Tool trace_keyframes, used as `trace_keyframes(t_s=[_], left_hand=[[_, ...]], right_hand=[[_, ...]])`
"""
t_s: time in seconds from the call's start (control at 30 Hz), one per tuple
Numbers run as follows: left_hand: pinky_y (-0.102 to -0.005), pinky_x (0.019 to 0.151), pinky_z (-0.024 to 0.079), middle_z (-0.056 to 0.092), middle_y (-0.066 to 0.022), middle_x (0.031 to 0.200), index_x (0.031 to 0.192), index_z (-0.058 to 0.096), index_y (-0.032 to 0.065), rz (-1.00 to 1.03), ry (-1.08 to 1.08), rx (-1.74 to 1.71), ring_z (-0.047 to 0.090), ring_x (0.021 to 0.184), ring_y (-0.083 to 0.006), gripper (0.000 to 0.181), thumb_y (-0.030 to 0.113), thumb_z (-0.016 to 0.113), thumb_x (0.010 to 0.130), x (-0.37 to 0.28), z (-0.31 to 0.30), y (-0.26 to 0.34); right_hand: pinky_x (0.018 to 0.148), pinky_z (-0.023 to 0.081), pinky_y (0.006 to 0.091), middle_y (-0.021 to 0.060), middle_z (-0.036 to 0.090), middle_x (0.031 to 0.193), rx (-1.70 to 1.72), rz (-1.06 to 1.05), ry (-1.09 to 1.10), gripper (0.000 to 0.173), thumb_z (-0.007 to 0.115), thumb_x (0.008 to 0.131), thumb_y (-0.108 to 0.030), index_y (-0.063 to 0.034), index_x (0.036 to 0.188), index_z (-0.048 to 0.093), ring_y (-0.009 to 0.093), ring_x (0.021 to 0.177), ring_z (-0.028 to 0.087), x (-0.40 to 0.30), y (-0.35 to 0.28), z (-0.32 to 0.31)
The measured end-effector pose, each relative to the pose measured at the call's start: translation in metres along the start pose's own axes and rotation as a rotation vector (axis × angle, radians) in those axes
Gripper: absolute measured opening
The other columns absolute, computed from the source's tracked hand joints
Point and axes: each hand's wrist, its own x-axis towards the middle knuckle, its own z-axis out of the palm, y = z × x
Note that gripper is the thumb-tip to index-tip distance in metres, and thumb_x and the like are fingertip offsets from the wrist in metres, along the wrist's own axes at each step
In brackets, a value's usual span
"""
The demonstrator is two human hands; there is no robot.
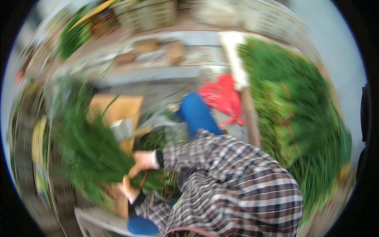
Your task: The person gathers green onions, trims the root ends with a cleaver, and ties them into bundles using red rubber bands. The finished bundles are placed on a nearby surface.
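Observation:
A large bunch of long green leaves, probably chives [97, 154], fans out to the left and is blurred by motion. Both hands clasp it near its gathered end. My right hand [143, 161] is over the upper side of the stems, while my left hand [128, 189] grips them from the lower side. Just beside the fingers, a thin red band [143, 179] crosses the stems. The stem ends point toward my body. Parts of the fingers are hidden by the leaves.
Banded green bunches [308, 118] are piled on the right, behind a wooden rail [250, 115]. Red netting [222, 94] lies by my blue-covered knee [197, 114]. Beyond the leaves are a cardboard piece [133, 103] and a clear plastic bag [174, 127]. Pale crates [145, 16] stand at the back.

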Motion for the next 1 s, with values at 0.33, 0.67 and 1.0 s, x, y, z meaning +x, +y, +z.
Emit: trace_keyframes(t_s=[0.33, 0.67, 1.0], left_hand=[[-0.0374, 0.093, 0.04, 0.05, -0.0079, 0.121, 0.127, 0.043, 0.0024, 0.272, -0.098, 0.127, 0.05, 0.105, -0.0222, 0.054, 0.029, 0.059, 0.083, 0.05, 0.038, 0.014], [-0.0412, 0.096, 0.038, 0.048, -0.0119, 0.124, 0.131, 0.039, 0.0028, 0.033, -0.609, 0.048, 0.048, 0.112, -0.0246, 0.062, 0.038, 0.054, 0.082, 0.109, 0.175, 0.057], [-0.0388, 0.088, 0.044, 0.052, -0.0126, 0.117, 0.127, 0.038, 0.0002, 0.349, -0.602, 0.459, 0.051, 0.106, -0.0251, 0.065, 0.02, 0.07, 0.074, 0.159, 0.301, 0.071]], right_hand=[[0.096, 0.038, 0.0325, 0.011, 0.048, 0.125, 0.044, -0.545, -0.039, 0.108, 0.089, 0.051, -0.03, -0.0006, 0.134, 0.026, 0.019, 0.115, 0.043, -0.016, -0.053, -0.009], [0.089, 0.041, 0.0357, 0.0152, 0.056, 0.113, -0.543, -0.865, 0.366, 0.107, 0.087, 0.041, -0.048, -0.0014, 0.124, 0.04, 0.027, 0.106, 0.052, -0.091, -0.147, -0.064], [0.097, 0.034, 0.0433, 0.0137, 0.049, 0.106, -2.212, -1.456, 0.766, 0.028, 0.041, 0.086, -0.021, 0.0, 0.104, 0.044, 0.026, 0.104, 0.048, -0.205, -0.238, -0.062]])
